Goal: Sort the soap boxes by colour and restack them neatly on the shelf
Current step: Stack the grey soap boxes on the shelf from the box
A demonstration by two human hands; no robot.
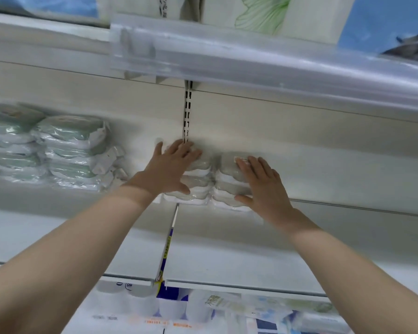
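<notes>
Both forearms reach in; left grip (171,165) and right grip (261,182), fingers spread flat, seem to be squaring the beige soap stacks (200,183) on the shelf (227,249). Green stacks (70,150) sit at nine o'clock. Next: a gentle inward press to align the edges.

Two beige soap stacks (204,186): between left hand (171,165) and right hand (261,184), both pressed flat against them. Left of left hand: green stacks (70,150).
</notes>
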